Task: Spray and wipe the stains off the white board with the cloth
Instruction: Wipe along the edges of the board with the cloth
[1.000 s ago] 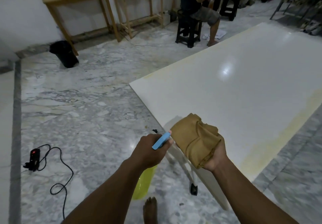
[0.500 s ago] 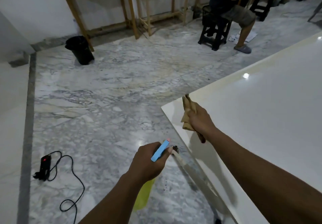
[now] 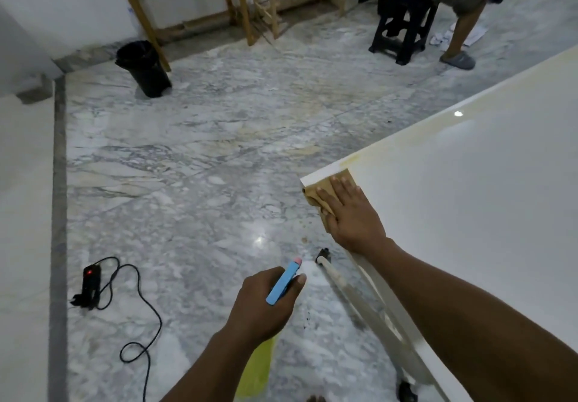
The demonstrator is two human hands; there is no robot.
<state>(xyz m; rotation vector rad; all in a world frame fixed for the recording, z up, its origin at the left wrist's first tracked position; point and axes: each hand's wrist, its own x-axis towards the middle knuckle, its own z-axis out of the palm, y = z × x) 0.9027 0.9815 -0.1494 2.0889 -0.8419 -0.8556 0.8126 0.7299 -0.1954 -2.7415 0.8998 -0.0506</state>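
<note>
In the head view, the white board lies nearly flat and fills the right side of the scene, with its near-left corner pointing toward the middle of the floor. The right hand lies flat on this corner with the fingers straight and spread. It presses the brown cloth against the surface, and the cloth shows from under the fingertips and reaches to the board's edge. The left hand is lower and nearer, off the board and above the floor. Its fingers are curled around the spray bottle, whose blue head points up and away while the yellow body hangs below the wrist. I judge the task to be at an early stage of wiping. The cloth is working only on the corner, and a yellowish stain runs along the far edge of the board from just beside the cloth toward the far right. The wide middle of the board looks white and glossy, but I cannot tell if it is wet or already wiped. Most of the stained edge is left to do, probably with more spray. On the floor at the left lies a power strip with a black cable, and far left stands a black bin.
</note>
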